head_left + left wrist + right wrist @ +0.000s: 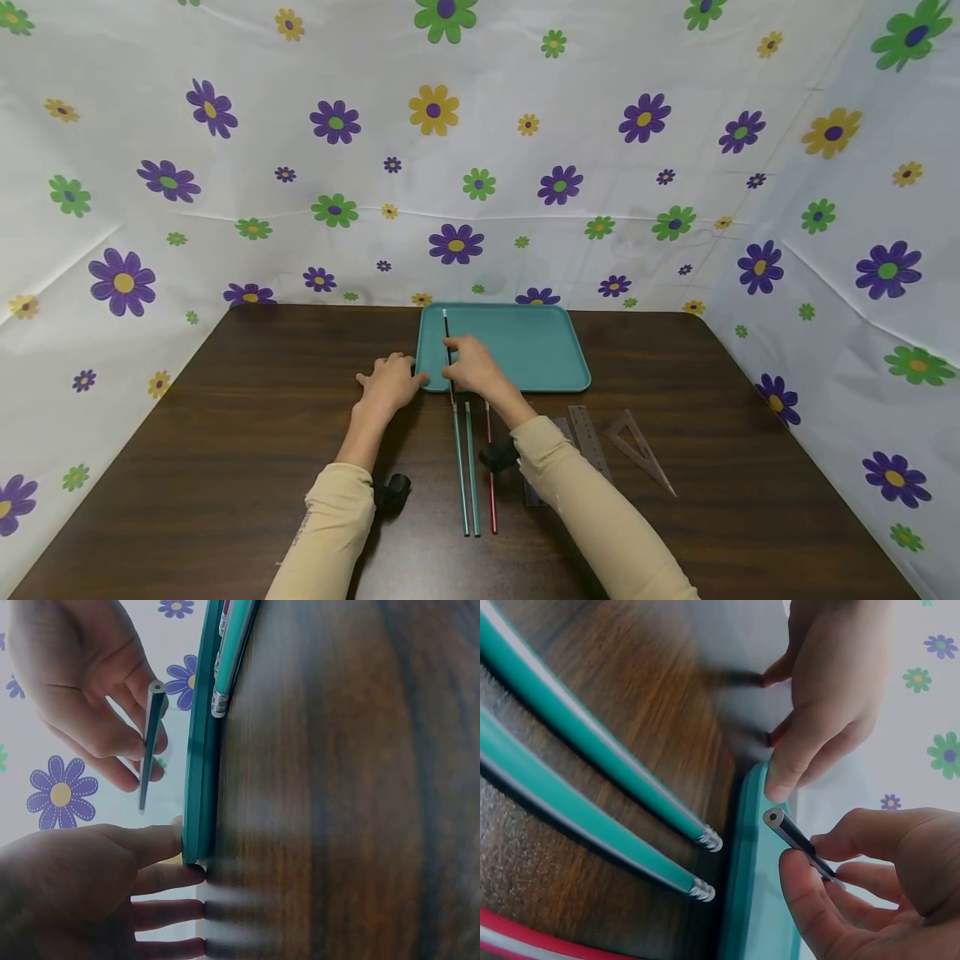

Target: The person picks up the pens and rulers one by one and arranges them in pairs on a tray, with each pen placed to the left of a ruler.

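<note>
My right hand (471,367) pinches a black pencil (799,841) between thumb and fingers, holding it above the left part of the teal tray (517,346). The pencil's flat, unsharpened end faces the wrist cameras. At the tray's near left corner is my left hand (392,381); its thumb rests on the rim, and its other fingers extend straight to the tabletop beside it. Two green pencils (461,475) (472,475) and a red pencil (491,492) lie side by side on the table in front of the tray.
Partly under my right forearm lie a clear ruler (591,442) and another transparent piece (534,492). A clear set square (641,454) is to their right. The dark wooden table (247,450) is bordered by a flowered sheet (300,167) at the back and sides.
</note>
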{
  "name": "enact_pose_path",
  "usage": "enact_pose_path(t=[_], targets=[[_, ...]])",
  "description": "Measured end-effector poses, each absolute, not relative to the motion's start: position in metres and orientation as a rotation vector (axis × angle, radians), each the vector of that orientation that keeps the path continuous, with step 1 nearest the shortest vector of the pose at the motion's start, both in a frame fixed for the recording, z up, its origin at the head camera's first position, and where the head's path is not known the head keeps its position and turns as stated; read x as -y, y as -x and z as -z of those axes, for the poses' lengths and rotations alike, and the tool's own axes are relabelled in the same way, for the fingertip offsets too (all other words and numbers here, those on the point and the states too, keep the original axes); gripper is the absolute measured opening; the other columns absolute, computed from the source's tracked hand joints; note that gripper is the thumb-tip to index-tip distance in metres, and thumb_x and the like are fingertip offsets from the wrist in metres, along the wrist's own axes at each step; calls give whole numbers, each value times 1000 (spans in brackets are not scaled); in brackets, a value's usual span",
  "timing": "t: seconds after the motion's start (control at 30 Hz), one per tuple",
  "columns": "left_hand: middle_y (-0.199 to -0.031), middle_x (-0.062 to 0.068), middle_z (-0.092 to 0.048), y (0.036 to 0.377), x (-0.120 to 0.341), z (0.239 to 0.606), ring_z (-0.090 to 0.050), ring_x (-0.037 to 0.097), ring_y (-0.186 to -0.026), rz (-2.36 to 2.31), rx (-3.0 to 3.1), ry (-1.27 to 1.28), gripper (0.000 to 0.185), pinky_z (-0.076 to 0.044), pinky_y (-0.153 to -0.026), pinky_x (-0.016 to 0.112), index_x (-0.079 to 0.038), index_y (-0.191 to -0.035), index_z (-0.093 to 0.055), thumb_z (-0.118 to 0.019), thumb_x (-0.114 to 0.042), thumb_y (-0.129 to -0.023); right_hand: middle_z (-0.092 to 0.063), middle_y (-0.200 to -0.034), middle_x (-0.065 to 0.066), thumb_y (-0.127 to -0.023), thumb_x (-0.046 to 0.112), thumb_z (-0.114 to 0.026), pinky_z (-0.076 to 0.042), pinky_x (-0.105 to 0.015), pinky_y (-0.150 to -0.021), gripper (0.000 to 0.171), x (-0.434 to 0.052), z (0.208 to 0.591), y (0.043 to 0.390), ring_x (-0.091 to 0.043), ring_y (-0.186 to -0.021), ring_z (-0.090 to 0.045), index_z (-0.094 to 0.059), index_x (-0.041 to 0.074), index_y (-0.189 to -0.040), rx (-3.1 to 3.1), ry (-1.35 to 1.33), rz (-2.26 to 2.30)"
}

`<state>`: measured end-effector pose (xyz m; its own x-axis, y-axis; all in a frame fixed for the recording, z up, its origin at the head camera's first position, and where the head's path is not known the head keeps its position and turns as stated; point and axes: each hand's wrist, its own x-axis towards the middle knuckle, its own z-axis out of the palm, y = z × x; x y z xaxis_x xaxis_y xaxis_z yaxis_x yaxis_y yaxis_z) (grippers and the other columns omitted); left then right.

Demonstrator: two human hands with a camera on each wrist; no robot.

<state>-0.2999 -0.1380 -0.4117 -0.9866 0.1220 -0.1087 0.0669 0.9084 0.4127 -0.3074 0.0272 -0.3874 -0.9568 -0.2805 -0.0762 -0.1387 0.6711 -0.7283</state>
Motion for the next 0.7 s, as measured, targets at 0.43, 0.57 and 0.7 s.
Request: enact_pose_path(t=[0.43,0.57,0.7], targets=[[-155,24,-37,298,143,416,-28,53,-142,-639,-2945,-151,57,-16,-106,82,-2,-146,-49,-56,-37,-102,-49,-149,-18,-94,1,-61,-46,-23,-52,59,-17,399,313,-21,-56,-62,-43,5,-150,-2687,334,1215],[-155,24,-37,298,141,415,-29,53,-142,-650,-2943,-164,57,-16,-106,82,-2,-146,-49,-56,-37,-102,-49,-149,-18,-94,2,-60,-44,-23,-52,58,-15,401,316,-19,-53,-59,-43,5,-150,-2691,317,1232],[-154,24,-39,298,139,413,-30,53,-142,-653,-2948,-167,57,-16,-106,83,-2,-145,-50,-56,-37,-101,-48,-150,-17,-94,1,-60,-46,-23,-53,58,-15,404,320,-20,-56,-62,-43,4,-150,-2685,305,1273]])
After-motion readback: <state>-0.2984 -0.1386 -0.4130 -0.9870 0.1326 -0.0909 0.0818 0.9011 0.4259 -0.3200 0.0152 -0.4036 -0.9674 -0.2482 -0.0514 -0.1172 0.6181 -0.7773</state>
